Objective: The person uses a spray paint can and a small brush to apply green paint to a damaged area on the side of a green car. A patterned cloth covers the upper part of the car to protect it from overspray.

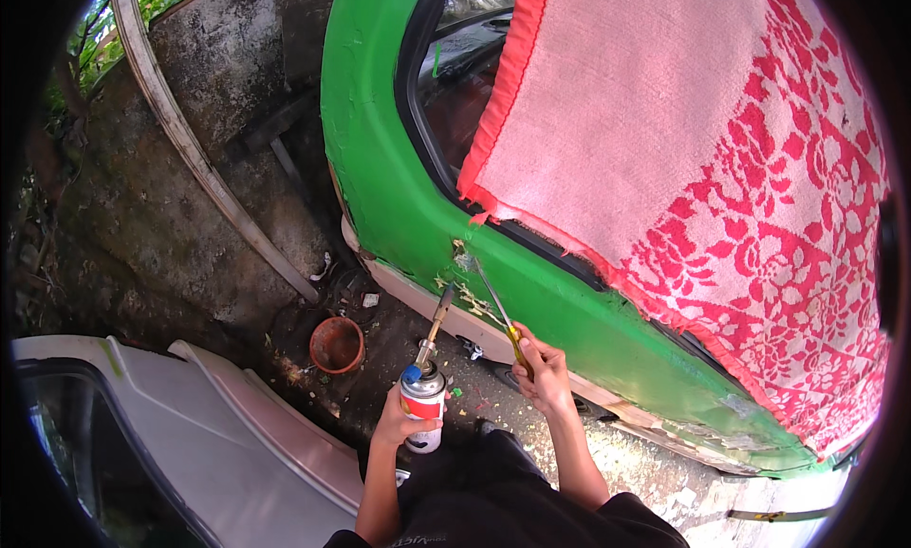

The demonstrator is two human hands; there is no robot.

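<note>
Two bare hands at work on a green vehicle body (380,183), which runs from the top centre of the frame to the lower right. The left hand (395,421), below centre, is closed around a gas canister (424,410) with a red and white label; the torch nozzle (439,311) on it points up toward the green surface, and whether a flame is lit cannot be told. The right hand (547,375), right of the canister, grips the yellow handle (516,344) of a slender tool, its metal blade (492,288) slanting up and left to a roughened patch (463,260) near the middle of the frame. Pale, crumpled flakes (479,301) cling just below that patch. Judged from the surface, progress is local: a small area has been broken through to a greyish layer, the flakes there are not yet cleared, and most of the surrounding green appears intact. A pink and red patterned cloth (655,111) covers much of the vehicle at upper right; a reddish-brown pot (337,345) stands on the ground left of centre, and a silver-grey vehicle (218,425) occupies the lower left
</note>
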